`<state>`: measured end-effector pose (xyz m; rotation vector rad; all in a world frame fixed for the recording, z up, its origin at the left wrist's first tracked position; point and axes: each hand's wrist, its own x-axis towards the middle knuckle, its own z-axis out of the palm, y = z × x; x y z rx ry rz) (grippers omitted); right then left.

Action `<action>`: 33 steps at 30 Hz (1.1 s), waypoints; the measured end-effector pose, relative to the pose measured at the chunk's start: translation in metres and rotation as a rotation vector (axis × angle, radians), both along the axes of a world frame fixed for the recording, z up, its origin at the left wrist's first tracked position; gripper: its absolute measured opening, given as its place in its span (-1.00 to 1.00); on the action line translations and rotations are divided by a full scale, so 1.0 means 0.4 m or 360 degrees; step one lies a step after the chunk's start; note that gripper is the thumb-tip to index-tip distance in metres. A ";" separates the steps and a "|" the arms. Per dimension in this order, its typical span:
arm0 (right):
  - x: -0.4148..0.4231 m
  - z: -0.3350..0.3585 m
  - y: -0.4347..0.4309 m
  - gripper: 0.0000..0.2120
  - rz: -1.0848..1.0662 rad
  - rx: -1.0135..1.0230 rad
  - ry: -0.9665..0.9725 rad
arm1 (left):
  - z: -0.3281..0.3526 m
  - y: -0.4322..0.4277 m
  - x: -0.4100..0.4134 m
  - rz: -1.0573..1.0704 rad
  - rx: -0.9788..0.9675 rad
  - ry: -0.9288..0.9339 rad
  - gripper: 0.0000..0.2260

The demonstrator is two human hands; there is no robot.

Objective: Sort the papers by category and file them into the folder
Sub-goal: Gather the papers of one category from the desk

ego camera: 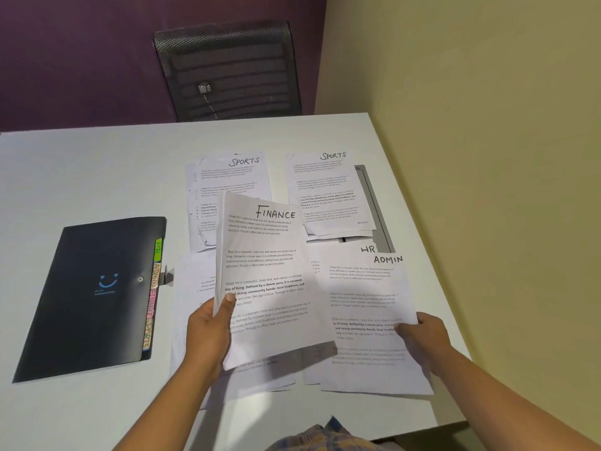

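Two sheets held by their outer edges.
Left hand (208, 333) pinches the FINANCE sheet (266, 255) at its left edge, right hand (422, 340) the ADMIN sheet (361, 288) at its right; closed folder (91, 294) lies left on bare table (81, 174).

The folder (94, 294) lies left of the papers (325, 196) spread across the table (81, 177).
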<state>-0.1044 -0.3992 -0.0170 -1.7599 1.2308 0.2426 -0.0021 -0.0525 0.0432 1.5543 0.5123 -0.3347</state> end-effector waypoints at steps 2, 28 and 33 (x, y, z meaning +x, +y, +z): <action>-0.002 -0.006 0.000 -0.90 -0.0015 0.0058 -0.0049 | -0.002 0.000 -0.001 -0.0003 0.0000 0.0003 -0.88; -0.016 0.033 0.031 -0.80 0.0223 -0.0275 -0.0156 | -0.024 -0.001 0.001 -0.0044 0.0021 0.0017 -0.86; -0.018 0.024 0.029 -0.96 0.0193 -0.0263 -0.0166 | -0.029 0.008 -0.001 -0.0047 0.0042 0.0035 -0.85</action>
